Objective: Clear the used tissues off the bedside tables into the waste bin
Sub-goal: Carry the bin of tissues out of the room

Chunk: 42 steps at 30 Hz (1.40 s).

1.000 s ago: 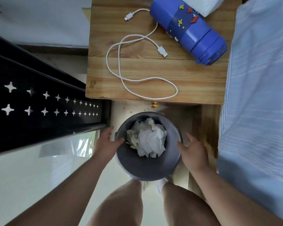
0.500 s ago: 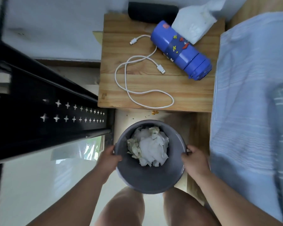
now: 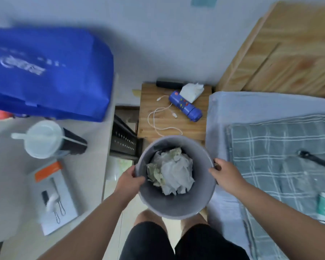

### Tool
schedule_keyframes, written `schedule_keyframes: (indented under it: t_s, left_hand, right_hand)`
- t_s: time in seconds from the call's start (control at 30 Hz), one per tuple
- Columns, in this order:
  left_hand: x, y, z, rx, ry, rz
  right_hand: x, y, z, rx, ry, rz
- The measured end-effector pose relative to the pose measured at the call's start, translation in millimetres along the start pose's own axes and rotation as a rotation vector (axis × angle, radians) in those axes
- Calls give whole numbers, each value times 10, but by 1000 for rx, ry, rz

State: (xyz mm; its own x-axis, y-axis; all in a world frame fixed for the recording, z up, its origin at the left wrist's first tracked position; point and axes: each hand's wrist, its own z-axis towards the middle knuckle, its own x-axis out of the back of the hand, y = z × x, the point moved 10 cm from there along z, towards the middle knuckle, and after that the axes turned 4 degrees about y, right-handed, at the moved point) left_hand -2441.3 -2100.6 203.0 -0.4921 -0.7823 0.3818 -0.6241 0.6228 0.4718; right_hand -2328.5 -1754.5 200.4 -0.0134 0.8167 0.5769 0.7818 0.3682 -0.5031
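Observation:
I hold a round grey waste bin [image 3: 178, 207] in front of my body, above my legs. My left hand [image 3: 130, 180] grips its left rim, thumb hooked inside. My right hand [image 3: 226, 172] grips the right rim. Crumpled white and yellowish used tissues [image 3: 172, 170] fill the bin's middle. Beyond it stands the wooden bedside table [image 3: 195, 126]. On the table's far right corner lies a white tissue pack [image 3: 191, 91].
On the table lie a blue bottle [image 3: 185, 106], a white cable [image 3: 160, 119] and a dark bar [image 3: 169, 84]. A bed with a plaid blanket [image 3: 281, 158] is at right. A white desk [image 3: 86, 175] at left carries a blue bag [image 3: 51, 72], a cup [image 3: 43, 138] and a box [image 3: 53, 196].
The bin has risen off the floor in both hands. My view has pulled back and up, so the desk at left and more of the bed have come into sight.

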Motion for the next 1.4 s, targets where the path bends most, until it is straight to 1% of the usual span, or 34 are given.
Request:
schedule_keyframes:
  t_s: [0.07,0.2,0.3,0.4,0.53,0.63,0.77,0.87,1.0,1.1,1.23,1.4]
  left_hand:
    - [140,176,-216,-49,-21,-6]
    - [360,370,-530,-104,-126,-74]
    - [519,454,-637,-170,-201,-119]
    - [623,440,-691,-215,-286,-88]
    - [738,509,-969,-267,-426,21]
    - [649,551,-1217,-315,-532,129]
    - [249,477,-1641,-348,-680,279]
    - [-219,307,-2072,-379,-805,438]
    - [-948,-132,-2832,-483,-973,684]
    - [-1403,-659,-3479,-553,-1077,862]
    - [-1705,-1663,-4418,-621,-1231,1061]
    - [-1714,-3190,-5316,-670,-1360,1272]
  right_hand:
    - [201,-171,-247,33,1,11]
    - [515,-439,-730,66,77,81]
    - [568,-561,-1166,84,163,131]
    - [455,-516,-1676,31,279,209]
    - [177,-302,-2411,-72,454,347]
    - [-69,-24,-2966,-176,525,462]
    - [-509,508,-3782,-308,560,589]
    - [-862,970,-4524,-414,692,689]
    - [-1464,1527,-5676,-575,866,840]
    - [-2026,1835,-6581,-680,1001,941]
    - [-2914,2097,-7772,-809,1210,1062]
    - [-4263,2207,-9114,-972,1403,1191]
